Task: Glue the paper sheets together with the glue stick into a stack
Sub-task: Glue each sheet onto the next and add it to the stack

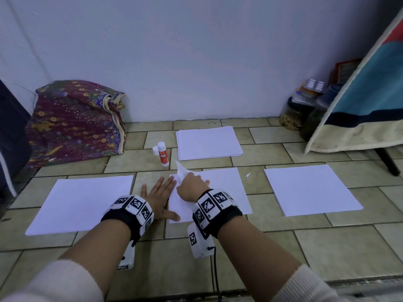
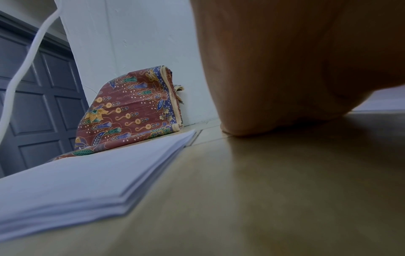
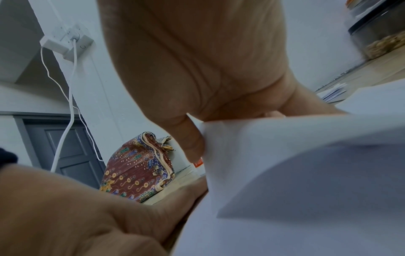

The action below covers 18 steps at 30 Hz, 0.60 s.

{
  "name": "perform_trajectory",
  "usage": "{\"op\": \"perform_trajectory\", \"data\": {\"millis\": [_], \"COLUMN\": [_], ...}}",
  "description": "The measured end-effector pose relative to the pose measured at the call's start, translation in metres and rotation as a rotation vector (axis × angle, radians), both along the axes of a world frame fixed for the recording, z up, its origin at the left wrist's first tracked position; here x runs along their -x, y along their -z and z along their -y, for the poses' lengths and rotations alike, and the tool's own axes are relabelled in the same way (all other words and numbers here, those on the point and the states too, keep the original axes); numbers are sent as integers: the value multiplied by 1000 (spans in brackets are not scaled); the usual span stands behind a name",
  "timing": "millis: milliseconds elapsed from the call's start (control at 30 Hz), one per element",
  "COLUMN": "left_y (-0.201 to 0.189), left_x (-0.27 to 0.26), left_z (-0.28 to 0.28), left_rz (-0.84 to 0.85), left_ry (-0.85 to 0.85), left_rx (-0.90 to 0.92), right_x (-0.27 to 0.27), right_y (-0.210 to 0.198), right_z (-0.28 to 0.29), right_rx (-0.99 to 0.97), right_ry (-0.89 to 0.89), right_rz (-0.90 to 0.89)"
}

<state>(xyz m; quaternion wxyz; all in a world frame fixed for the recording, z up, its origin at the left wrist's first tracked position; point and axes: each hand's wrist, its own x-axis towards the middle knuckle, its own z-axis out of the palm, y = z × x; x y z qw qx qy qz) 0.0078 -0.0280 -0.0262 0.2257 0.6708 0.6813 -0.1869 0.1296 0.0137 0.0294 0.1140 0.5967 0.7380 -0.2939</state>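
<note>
Three white paper piles lie in a row on the tiled floor: left sheets [image 1: 80, 203], middle sheet [image 1: 220, 188], right sheets [image 1: 309, 188]. A thicker paper stack [image 1: 208, 142] sits behind them. The red-and-white glue stick [image 1: 163, 154] stands upright, its white cap [image 1: 155, 150] beside it. My left hand [image 1: 162, 190] lies flat, fingers spread, pressing the middle sheet's left edge. My right hand [image 1: 185, 177] pinches that sheet's far left corner [image 1: 180, 168] and holds it lifted. In the right wrist view my thumb [image 3: 192, 145] grips the curled sheet [image 3: 295, 164].
A folded batik cloth [image 1: 74, 120] leans on the wall at the back left. Jars [image 1: 301, 110] and a cloth-covered board [image 1: 359, 101] on a dark leg stand at the back right. A small paper scrap [image 1: 247, 175] lies between the middle and right piles.
</note>
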Motion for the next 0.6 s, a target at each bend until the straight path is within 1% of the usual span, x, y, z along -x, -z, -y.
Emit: {"op": "perform_trajectory", "data": {"millis": [600], "left_y": [-1], "left_x": [0], "left_z": [0], "left_rz": [-1], "left_ry": [-1], "left_rx": [6], "right_x": [-1], "right_y": [1], "right_z": [1], "right_rx": [18], "right_ry": [-6], "right_rz": [-14]}}
